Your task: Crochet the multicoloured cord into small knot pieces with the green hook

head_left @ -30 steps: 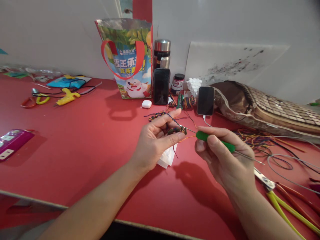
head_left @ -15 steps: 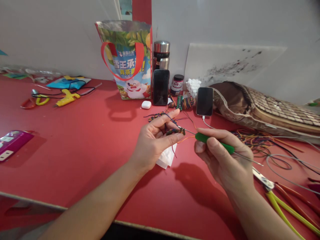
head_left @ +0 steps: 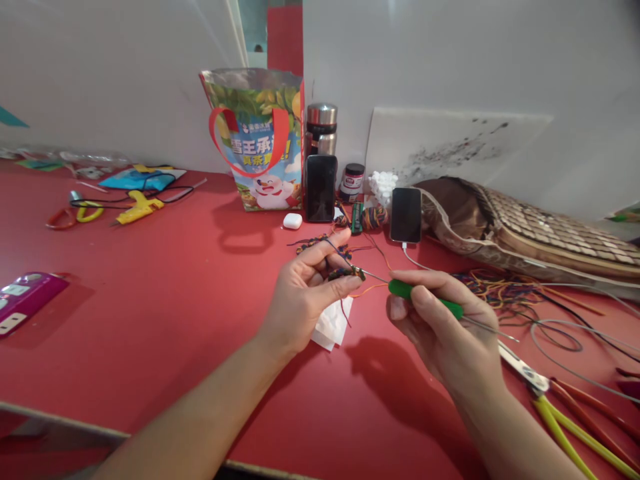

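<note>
My left hand (head_left: 305,293) pinches a small woven piece of multicoloured cord (head_left: 347,272) between thumb and fingers, above the red table (head_left: 165,287). Loose coloured strands trail from it. My right hand (head_left: 440,327) is closed around a green-handled hook tool (head_left: 425,299), whose thin metal tip reaches into the woven piece. A folded white paper (head_left: 333,325) lies on the table under my left hand.
At the back stand a printed gift bag (head_left: 260,143), a steel flask (head_left: 321,127), two phones (head_left: 321,188) (head_left: 405,215), a small jar (head_left: 353,179) and an earbud case (head_left: 293,221). Tangled coloured cords (head_left: 505,293) and yellow-handled pliers (head_left: 555,407) lie right. A glue gun (head_left: 135,208) and scissors (head_left: 75,215) lie left.
The view has tilted slightly, so everything sits a little lower in the frame. Both hands keep the same grip, with the hook still at the woven piece.
</note>
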Motion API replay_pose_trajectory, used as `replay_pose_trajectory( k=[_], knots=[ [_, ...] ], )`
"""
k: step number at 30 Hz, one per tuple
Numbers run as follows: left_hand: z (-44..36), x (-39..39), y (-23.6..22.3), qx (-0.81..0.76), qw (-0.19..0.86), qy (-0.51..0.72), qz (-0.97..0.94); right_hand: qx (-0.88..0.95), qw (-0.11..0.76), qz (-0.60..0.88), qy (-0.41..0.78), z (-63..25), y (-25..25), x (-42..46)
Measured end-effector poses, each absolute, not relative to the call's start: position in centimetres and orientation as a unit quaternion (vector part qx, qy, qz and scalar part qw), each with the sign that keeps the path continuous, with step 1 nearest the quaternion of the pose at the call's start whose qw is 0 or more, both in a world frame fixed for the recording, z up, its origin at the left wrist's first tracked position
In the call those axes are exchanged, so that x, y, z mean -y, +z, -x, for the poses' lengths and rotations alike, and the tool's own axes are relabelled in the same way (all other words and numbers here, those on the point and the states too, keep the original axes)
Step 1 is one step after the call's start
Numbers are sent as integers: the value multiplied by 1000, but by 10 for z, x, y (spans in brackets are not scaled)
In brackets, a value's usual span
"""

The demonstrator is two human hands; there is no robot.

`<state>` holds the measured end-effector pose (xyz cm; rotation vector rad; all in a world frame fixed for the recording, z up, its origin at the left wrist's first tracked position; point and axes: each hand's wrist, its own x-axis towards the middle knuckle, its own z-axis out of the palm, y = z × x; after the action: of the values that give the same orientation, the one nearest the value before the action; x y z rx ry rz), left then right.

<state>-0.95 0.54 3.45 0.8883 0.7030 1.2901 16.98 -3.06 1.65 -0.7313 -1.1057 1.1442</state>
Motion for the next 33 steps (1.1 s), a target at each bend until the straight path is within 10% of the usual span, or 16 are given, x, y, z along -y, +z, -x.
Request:
replay_pose_trajectory(
  k=[33],
  knots=[
    [9,3,39,-383,507,579,-510,586,610,346,407,-175,13,29]
  ],
)
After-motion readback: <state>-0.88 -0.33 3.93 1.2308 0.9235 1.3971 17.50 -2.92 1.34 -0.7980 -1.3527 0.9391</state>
